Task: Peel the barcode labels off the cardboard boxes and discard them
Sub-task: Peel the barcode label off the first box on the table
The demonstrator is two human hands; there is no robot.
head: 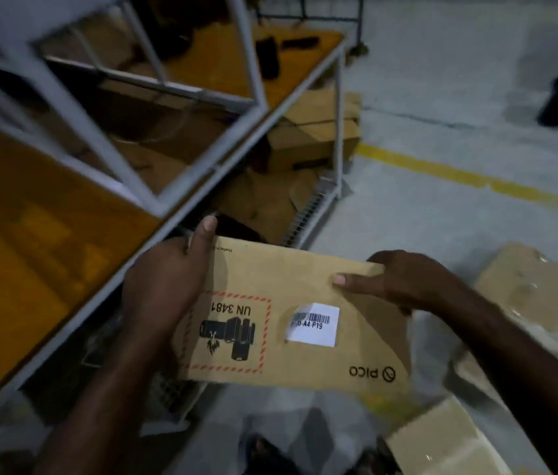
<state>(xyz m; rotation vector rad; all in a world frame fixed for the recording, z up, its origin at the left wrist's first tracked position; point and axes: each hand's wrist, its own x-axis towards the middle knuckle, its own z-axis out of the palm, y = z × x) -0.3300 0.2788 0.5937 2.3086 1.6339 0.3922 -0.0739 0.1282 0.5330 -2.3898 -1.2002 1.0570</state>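
Cardboard box (305, 293), flat brown face up, held between both hands above grey floor (442, 207). Left hand (164, 282) grips left edge; right hand (404, 282) grips right edge, thumb on top. White barcode label (315, 323) stuck mid-face, left edge lifted.

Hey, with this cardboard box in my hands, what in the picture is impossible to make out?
Head view only:
1. On the white barcode label, the curled left edge hides the start of the printed code.
2. Of the left hand and right hand, the fingers behind the flat brown cardboard box are hidden by it.
3. The dark objects on the orange shelf are too blurred to identify.
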